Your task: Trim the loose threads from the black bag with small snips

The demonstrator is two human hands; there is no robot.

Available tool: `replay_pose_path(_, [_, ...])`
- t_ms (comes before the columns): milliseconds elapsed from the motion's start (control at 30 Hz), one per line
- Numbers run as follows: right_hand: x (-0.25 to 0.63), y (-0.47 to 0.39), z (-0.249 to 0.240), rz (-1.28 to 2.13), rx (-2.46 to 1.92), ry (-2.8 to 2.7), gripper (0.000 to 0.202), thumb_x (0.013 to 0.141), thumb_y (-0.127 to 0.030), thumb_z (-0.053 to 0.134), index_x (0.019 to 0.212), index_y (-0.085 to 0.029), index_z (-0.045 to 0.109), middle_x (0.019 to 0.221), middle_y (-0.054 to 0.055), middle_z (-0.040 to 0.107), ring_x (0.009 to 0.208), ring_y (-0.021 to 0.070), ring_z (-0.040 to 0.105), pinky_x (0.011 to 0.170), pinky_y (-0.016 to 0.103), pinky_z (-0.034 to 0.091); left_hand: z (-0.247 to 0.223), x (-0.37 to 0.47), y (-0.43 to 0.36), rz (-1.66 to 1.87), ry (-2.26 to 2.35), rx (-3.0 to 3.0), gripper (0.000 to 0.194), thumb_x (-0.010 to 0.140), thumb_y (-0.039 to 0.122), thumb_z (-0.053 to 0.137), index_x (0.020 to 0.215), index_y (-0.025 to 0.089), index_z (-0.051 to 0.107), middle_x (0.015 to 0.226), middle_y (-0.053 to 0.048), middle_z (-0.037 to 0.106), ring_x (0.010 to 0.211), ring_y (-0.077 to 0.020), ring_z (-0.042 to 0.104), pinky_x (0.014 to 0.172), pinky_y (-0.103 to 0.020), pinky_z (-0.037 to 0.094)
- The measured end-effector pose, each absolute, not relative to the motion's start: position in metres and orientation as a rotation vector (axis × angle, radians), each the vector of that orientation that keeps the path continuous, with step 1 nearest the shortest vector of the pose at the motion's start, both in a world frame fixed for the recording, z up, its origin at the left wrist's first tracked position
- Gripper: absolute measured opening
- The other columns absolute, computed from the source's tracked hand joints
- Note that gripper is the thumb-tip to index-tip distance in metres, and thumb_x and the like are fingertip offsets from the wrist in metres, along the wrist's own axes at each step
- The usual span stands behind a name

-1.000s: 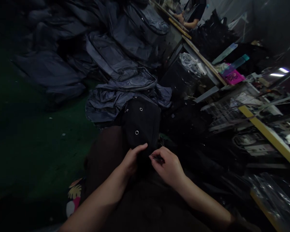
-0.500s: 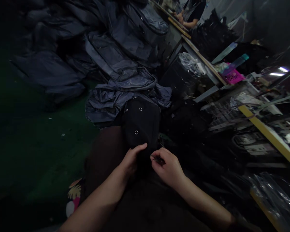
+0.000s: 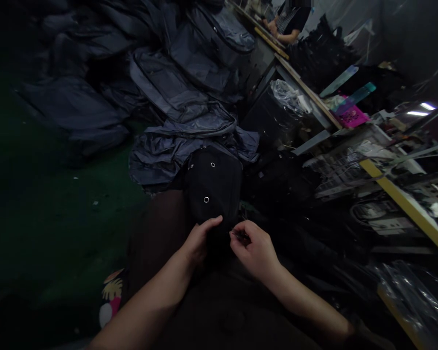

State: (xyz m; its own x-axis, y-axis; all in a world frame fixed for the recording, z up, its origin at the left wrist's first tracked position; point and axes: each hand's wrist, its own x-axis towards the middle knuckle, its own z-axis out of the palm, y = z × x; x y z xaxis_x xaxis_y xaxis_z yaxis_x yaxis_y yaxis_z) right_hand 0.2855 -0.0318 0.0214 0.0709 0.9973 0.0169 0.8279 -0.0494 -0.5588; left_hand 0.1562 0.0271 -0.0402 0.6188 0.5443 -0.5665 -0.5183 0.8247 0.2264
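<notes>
Head view: a black bag (image 3: 213,187) with metal eyelets is being held on the person's lap, and every place here is being given relative to it. Its near edge is being pressed by the left hand (image 3: 199,240), whose fingers are curled over the cloth with the thumb stretched on top. Just right of that edge, a small thin dark tool (image 3: 239,235) is being pinched between thumb and fingertips of the right hand (image 3: 257,253); what kind of tool it is cannot be told.

As a judgement, the work at the near edge is being carried out now and is not finished. Beyond the bag, a heap of grey bags (image 3: 190,102) is lying on the floor; whether these are finished cannot be told. To the far right, a cluttered workbench (image 3: 405,201) is being used, and another person's arm (image 3: 282,34) is being rested at its far end.

No brand, label or writing is being shown readably.
</notes>
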Motion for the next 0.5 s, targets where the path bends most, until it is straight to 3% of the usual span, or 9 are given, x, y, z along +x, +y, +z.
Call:
replay_pose_path(200, [0.2857,-0.0333,0.0195,0.55,-1.875,-1.814,0.021,0.074,-0.01,0.057,0.092,-0.021,0.061,0.085,0.0,0.062,0.071,0.013,0.059,0.064,0.024,0.048,-0.0393,0.1571,0.0279,0.658,0.663,0.03,0.041,0.064,0.023,0.075,0.103,0.013,0.067,0.096,-0.008,0.073,0.08,-0.023,0.069,0.081,-0.034,0.051])
replay_pose_path(500, [0.2856,-0.0319,0.019,0.538,-1.9,-1.814,0.018,0.075,-0.012,0.057,0.09,-0.021,0.061,0.085,0.001,0.063,0.073,0.0138,0.06,0.065,0.025,0.048,-0.0365,0.1573,0.028,0.638,0.708,0.019,0.032,0.064,0.021,0.074,0.094,0.012,0.068,0.095,-0.008,0.073,0.08,-0.0232,0.068,0.072,-0.031,0.053])
